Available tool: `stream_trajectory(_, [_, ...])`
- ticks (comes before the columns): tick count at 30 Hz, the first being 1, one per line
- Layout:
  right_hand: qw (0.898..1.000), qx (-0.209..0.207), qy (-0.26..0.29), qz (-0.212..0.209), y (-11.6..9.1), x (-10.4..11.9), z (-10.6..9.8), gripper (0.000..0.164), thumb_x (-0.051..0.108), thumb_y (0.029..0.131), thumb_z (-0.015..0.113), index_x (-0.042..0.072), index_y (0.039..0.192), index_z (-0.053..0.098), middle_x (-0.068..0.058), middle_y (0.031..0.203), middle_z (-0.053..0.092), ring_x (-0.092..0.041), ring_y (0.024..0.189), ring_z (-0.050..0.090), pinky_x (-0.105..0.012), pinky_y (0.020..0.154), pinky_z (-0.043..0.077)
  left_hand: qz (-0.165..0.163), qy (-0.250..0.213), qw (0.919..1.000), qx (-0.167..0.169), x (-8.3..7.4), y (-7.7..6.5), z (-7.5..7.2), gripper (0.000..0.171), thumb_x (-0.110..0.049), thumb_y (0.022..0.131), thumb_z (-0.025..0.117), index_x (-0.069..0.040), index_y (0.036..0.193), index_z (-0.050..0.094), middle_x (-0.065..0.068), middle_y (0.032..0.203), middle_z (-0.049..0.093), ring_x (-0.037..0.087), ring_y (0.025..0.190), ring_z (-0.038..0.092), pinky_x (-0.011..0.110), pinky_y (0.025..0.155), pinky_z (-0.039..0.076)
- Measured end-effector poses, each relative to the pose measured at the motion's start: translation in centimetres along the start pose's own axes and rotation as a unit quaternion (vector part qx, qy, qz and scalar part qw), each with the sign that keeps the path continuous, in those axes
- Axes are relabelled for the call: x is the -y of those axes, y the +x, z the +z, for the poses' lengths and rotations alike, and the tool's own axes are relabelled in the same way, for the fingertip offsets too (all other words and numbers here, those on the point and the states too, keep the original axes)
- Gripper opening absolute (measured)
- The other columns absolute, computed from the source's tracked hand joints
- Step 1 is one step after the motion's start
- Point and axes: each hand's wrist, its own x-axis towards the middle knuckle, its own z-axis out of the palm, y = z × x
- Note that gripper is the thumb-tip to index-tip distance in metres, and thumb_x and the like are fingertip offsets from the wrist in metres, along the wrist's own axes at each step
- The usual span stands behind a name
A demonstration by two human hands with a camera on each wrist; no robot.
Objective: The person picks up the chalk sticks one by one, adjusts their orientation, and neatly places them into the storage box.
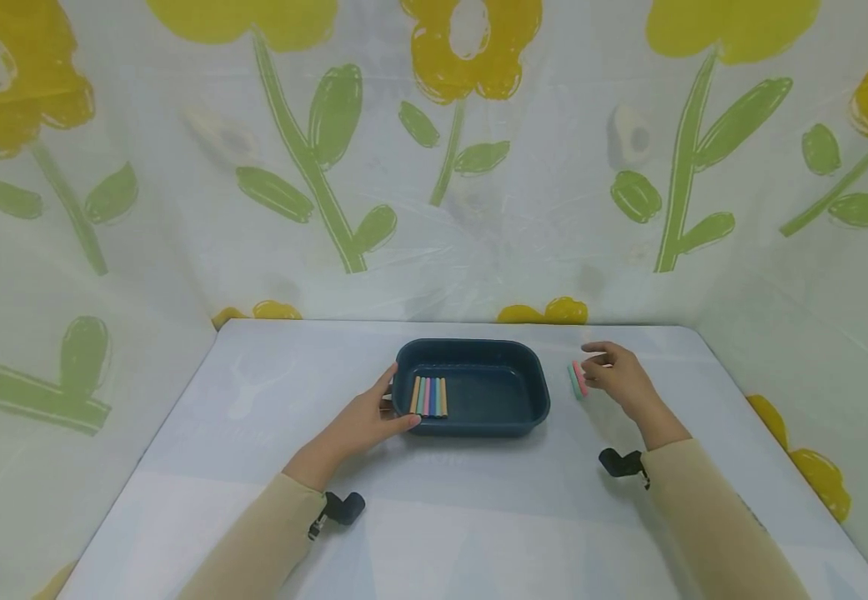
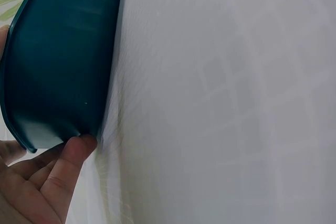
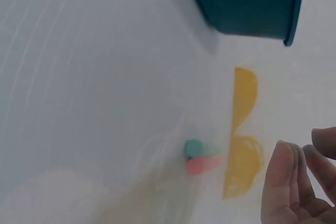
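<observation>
A dark teal rectangular tub (image 1: 504,429) stands on the table, its left end gripped by my left hand (image 1: 362,425). The thumb lies along the near left rim, and in the left wrist view the fingertips (image 2: 81,145) press low on the end wall. Several coloured chalk sticks (image 1: 429,397) lie side by side at the left inside the tub. To the tub's right, a green chalk stick (image 1: 574,382) and a pink chalk stick (image 3: 195,166) lie together on the table. My right hand (image 1: 621,383) hovers beside these two with loosely bent fingers, holding nothing.
The white table (image 1: 464,517) extends on all sides of the tub. Behind it hangs a pale cloth (image 1: 546,242) printed with yellow flowers and green leaves. A small black camera device (image 1: 621,462) sits at the right wrist, another (image 1: 345,507) at the left.
</observation>
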Motion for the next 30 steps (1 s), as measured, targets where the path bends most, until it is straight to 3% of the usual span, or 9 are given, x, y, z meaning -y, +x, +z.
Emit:
stream_trajectory(4, [1.000,0.009,-0.002,0.011,0.7,-0.9,-0.3,0.048,0.012,0.103,0.054,-0.006,0.146,0.042,-0.029,0.125,0.054,-0.035,0.103,0.067,-0.032,0.086,0.057,0.002,0.003,1.0000,-0.001,0.0,0.1,0.0,0.106,-0.055,0.084,0.075,-0.023,0.163,0.012,0.017,0.147,0.050,0.028,0.126,0.059,0.051,0.106,0.043])
stream_trajectory(9, [0.999,0.022,-0.004,0.024,1.5,-1.7,-0.4,0.048,0.012,0.103,0.054,-0.005,0.146,0.042,-0.028,0.126,0.054,-0.028,0.099,0.066,-0.033,0.087,0.057,0.003,0.002,1.0000,-0.003,0.1,0.1,0.1,0.106,-0.054,0.085,0.076,-0.023,0.163,0.012,0.017,0.146,0.051,0.027,0.125,0.059,0.050,0.106,0.044])
stream_trajectory(18, [0.996,0.067,-0.019,0.059,2.7,-2.3,-0.6,0.052,0.011,0.103,0.053,-0.005,0.150,0.036,-0.030,0.133,0.051,-0.031,0.109,0.059,-0.036,0.091,0.055,-0.001,0.004,1.0000,-0.004,0.0,0.1,0.1,0.106,-0.053,0.084,0.076,-0.021,0.163,0.012,0.018,0.147,0.051,0.028,0.124,0.060,0.050,0.106,0.044])
stream_trajectory(24, [0.991,0.091,-0.052,0.088,3.2,-2.4,-0.8,0.054,0.013,0.102,0.056,-0.002,0.150,0.037,-0.029,0.134,0.051,-0.026,0.100,0.060,-0.038,0.089,0.052,-0.003,0.003,1.0000,-0.005,-0.1,0.0,0.0,0.105,-0.052,0.085,0.077,-0.021,0.163,0.013,0.018,0.146,0.051,0.028,0.124,0.060,0.050,0.106,0.044])
stream_trajectory(30, [0.984,0.134,-0.069,0.090,3.8,-2.7,-0.9,0.057,0.012,0.099,0.055,-0.001,0.151,0.034,-0.028,0.132,0.050,-0.023,0.094,0.060,-0.037,0.087,0.050,-0.003,0.006,1.0000,-0.005,-0.1,0.0,0.0,0.105,-0.051,0.085,0.077,-0.021,0.163,0.013,0.018,0.147,0.050,0.028,0.124,0.060,0.050,0.106,0.044])
